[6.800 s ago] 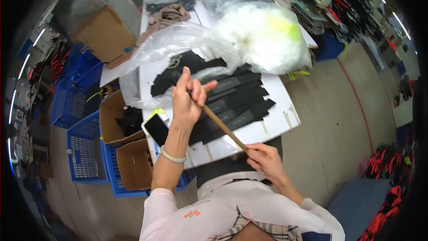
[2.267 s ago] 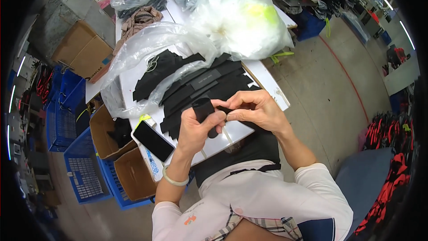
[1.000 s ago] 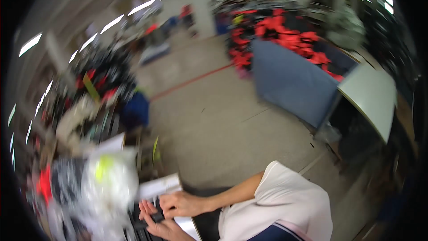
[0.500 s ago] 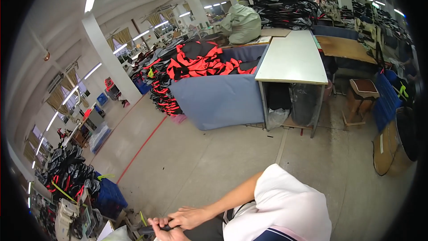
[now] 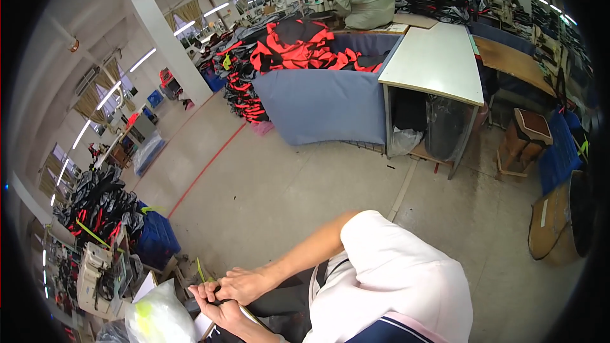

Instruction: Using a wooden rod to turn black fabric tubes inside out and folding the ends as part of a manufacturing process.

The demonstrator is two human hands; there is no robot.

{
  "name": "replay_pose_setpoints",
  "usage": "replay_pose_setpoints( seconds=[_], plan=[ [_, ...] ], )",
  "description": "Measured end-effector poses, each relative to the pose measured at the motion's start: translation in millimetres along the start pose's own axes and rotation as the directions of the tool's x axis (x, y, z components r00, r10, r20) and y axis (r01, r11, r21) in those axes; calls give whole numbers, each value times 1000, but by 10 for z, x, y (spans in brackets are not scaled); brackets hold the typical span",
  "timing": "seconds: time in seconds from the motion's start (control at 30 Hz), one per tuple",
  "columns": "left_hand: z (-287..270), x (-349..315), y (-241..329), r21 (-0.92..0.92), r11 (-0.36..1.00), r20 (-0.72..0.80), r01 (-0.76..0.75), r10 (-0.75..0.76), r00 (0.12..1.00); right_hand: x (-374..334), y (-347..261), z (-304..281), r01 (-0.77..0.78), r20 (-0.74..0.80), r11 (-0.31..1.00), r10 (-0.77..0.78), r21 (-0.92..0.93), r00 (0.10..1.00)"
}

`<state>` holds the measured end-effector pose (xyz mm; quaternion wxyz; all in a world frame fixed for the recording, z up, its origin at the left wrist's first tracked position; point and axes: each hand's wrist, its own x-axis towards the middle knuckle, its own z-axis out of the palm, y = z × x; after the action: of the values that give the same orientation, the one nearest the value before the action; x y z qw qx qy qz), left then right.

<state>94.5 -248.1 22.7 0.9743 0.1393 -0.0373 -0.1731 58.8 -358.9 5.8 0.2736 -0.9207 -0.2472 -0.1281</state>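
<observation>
My fingertips [image 5: 204, 290] meet w/ both hands pinched together on a small dark piece [image 5: 219, 287], too small to tell what it is. Right hand [image 5: 244, 284] clamps it from above, left hand [image 5: 219, 308] from below, low at frame's left edge. Just beside: white plastic bag [image 5: 159, 321] w/ yellow-green inside. Farther out: grey floor [image 5: 267, 178], blue-draped bin [image 5: 318, 105] of red-black garments, white table [image 5: 435, 57].

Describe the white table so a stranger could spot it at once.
Find the big blue-sided bin heaped with red and black garments in the middle of the hall. The white table stands against its right end. Its top is bare, unlike the brown wooden table beside it.
</observation>
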Motion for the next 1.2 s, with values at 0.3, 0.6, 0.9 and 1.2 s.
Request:
replay_pose_setpoints(
  seconds=[0.3,0.6,0.9,1.2],
  plan=[
    [-57,-178,143,-19,1000,-51,24,-25,998,-97,-186,58,8,-16,999,-7,32,1000],
    [158,-356,325,183,982,-107,-37,57,993,-14,-260,-264,357,-314,898,-271,258,910],
    [-240,-948,578,458,888,134,-21,-46,990,1004,-725,-197,42,131,709,-187,703,974],
    [-472,-1392,724,36,998,326,42,-52,944,1379,-1055,323,-220,347,380,-308,898,886]
  ],
)
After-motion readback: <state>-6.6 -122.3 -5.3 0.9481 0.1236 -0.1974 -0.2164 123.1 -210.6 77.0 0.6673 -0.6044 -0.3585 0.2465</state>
